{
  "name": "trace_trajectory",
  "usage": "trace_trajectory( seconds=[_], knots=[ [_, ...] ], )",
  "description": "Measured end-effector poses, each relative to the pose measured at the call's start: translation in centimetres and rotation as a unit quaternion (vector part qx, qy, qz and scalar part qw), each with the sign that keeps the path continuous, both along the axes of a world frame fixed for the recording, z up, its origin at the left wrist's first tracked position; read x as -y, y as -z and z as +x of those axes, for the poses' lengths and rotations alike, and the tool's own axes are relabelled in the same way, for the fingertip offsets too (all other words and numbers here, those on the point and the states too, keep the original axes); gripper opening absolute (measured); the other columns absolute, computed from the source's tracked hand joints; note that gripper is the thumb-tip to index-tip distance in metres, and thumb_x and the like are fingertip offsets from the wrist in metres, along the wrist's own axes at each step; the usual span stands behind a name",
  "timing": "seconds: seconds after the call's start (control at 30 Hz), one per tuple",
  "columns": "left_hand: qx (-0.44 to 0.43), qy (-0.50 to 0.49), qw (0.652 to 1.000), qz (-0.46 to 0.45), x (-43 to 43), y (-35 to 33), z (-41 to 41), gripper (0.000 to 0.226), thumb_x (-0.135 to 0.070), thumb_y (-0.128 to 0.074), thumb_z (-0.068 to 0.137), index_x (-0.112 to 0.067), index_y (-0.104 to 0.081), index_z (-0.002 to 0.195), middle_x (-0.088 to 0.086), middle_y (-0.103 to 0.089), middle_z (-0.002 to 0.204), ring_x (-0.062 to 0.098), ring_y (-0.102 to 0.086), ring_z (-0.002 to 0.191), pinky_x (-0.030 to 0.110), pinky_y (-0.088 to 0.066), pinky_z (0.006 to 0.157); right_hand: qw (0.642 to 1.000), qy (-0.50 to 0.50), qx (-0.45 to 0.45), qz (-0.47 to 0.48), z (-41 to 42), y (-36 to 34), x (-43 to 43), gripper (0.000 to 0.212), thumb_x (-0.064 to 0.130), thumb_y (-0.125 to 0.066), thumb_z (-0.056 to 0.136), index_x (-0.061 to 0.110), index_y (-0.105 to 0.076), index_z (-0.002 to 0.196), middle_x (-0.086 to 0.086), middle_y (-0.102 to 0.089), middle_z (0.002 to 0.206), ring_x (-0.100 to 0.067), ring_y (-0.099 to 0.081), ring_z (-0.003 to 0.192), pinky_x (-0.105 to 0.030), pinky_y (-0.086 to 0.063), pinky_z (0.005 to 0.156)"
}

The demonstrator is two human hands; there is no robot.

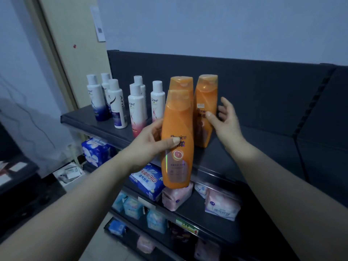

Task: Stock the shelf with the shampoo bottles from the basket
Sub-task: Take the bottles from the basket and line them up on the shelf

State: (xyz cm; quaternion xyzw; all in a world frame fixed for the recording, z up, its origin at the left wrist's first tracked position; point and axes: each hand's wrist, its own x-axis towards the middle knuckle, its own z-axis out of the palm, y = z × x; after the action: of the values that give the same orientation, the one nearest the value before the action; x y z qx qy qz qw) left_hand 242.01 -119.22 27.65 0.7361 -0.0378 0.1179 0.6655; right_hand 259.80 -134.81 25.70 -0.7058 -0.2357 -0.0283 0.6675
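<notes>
- Left hand [150, 142] is gripping the held bottle [178, 140] around its middle, thumb lying across the label and fingers wrapping the far side
- Held bottle is standing upright, cap up, long axis near vertical with a slight lean; its base is hanging in front of and below the top shelf [105, 127] edge, so it is not resting on the shelf
- Right hand [226, 117] is sitting half open, thumb pressing the front of the right bottle [205, 110] and fingers spreading behind it; it is touching rather than clasping
- Right bottle is standing on the shelf, just beside the rear bottle [181, 83], which is showing only its cap and shoulders above the held one
- Deciding relation: the free spot appears to be lying directly ahead of the left hand, in front of the rear bottle and left of the right one; the left hand is the nearer
- Judgement: the bottle needs lifting over the shelf edge, then pushing forward
- White bottles [136, 110] are standing close on the left, leaving little room for the knuckles
- Basket is not showing in view
</notes>
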Motion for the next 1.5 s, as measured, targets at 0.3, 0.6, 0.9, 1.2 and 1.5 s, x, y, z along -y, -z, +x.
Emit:
trace_trajectory(
  seconds=[0.3,0.6,0.9,1.2,1.5],
  knots=[
    [0.051,-0.002,0.998,-0.037,6.5,-0.8,5.1,0.045,-0.022,-0.072,0.080,-0.016,-0.047,0.117,0.009,-0.064,0.111,0.021,-0.066,0.101,0.036,-0.055,0.085,0.972,-0.219,0.046,-0.079,-5.3,-4.0,7.5,0.054,0.020,-0.078,0.069,0.020,-0.053,0.116,0.000,-0.071,0.099,-0.013,-0.070,0.090,-0.025,-0.055,0.076],
    [0.132,-0.139,0.981,0.024,8.4,-2.4,7.5,0.036,-0.026,-0.060,0.093,-0.027,-0.050,0.128,-0.006,-0.058,0.103,0.007,-0.058,0.097,0.024,-0.049,0.092,0.997,-0.024,0.065,-0.021,-0.1,-7.3,9.3,0.049,0.006,-0.075,0.078,0.020,-0.046,0.115,0.000,-0.072,0.098,-0.010,-0.070,0.088,-0.025,-0.057,0.072],
    [0.093,-0.165,0.979,0.080,5.3,1.5,5.1,0.028,-0.012,-0.059,0.093,-0.029,-0.060,0.114,0.006,-0.067,0.104,0.004,-0.062,0.096,0.013,-0.047,0.084,0.997,-0.013,0.005,-0.082,7.3,-2.6,3.2,0.053,0.004,-0.075,0.079,0.021,-0.044,0.118,-0.001,-0.066,0.097,-0.010,-0.066,0.085,-0.033,-0.058,0.076],
    [0.075,-0.132,0.983,0.101,4.3,2.4,3.5,0.028,-0.010,-0.061,0.092,-0.030,-0.060,0.112,0.000,-0.065,0.097,0.001,-0.058,0.085,0.014,-0.048,0.077,0.987,-0.027,-0.005,-0.161,6.7,0.2,3.1,0.084,0.007,-0.068,0.086,0.024,-0.019,0.151,0.000,-0.049,0.134,-0.009,-0.051,0.116,-0.022,-0.046,0.088],
    [0.064,-0.041,0.974,0.216,5.7,4.6,5.2,0.042,-0.019,-0.066,0.087,-0.020,-0.055,0.128,-0.004,-0.059,0.104,0.010,-0.058,0.099,0.023,-0.048,0.092,0.926,0.106,0.097,-0.349,-1.3,1.9,7.5,0.057,0.029,-0.059,0.093,0.017,-0.038,0.145,-0.004,-0.043,0.144,-0.017,-0.041,0.131,-0.021,-0.028,0.101]
  ],
)
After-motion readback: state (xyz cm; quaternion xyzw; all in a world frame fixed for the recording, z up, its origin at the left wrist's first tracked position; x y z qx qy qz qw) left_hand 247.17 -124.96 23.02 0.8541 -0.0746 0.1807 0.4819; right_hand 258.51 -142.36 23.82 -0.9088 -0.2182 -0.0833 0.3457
